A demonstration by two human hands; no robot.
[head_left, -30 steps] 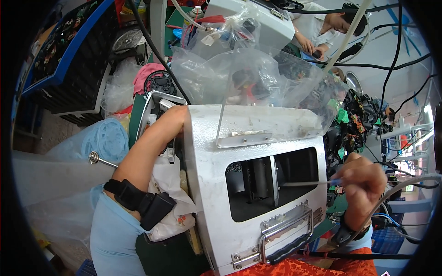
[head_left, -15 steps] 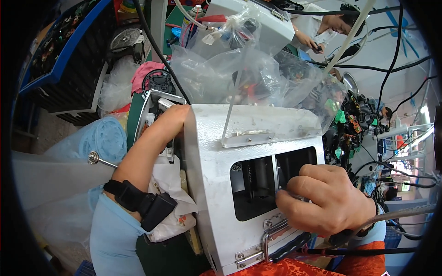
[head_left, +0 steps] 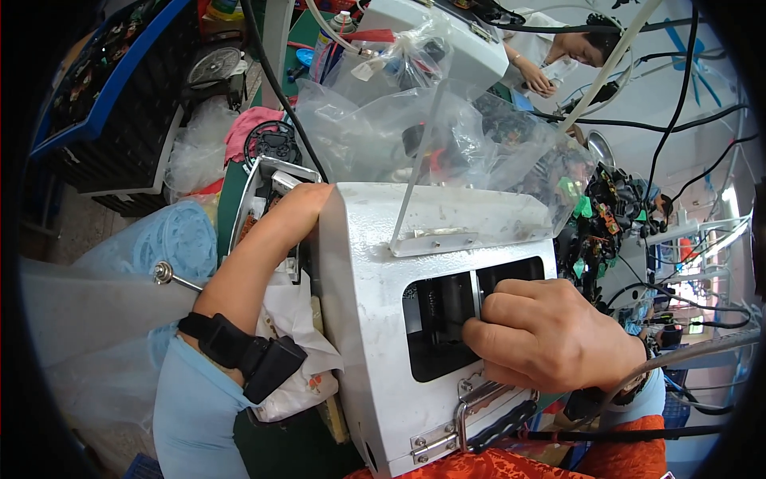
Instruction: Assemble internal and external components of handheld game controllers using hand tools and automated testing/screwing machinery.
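Right hand (head_left: 550, 335): While its fingers curled into a narrow fist, it hung in front of the silvery box (head_left: 351, 319); whatever lay inside the grip was hidden, so I could not tell what it held.
Box window (head_left: 435, 327): dark inside, it opened behind the fingers and just left of them.
Bar (head_left: 476, 294): upright across the window, it stood just by the curled fingers; whether they touched it could not be told.
Handle (head_left: 507, 429): its black grip sat below the hand, on the box's near side.
Wristband (head_left: 590, 403): black, it circled the wrist behind that hand.
Clear sheet (head_left: 420, 168): fixed to the box by a metal strip (head_left: 431, 243), it rose beyond the hand.
Left forearm (head_left: 267, 247): well left of the right hand, it ran to the box's left edge; the left hand was hidden there, its state unclear.
Parts (head_left: 618, 211): a black and green heap lay beyond the right hand, slightly to its right.
Plastic bags (head_left: 351, 144): clear and crumpled, they lay farther beyond, to its left.
Another person (head_left: 538, 32): farthest out, at work past the heap.
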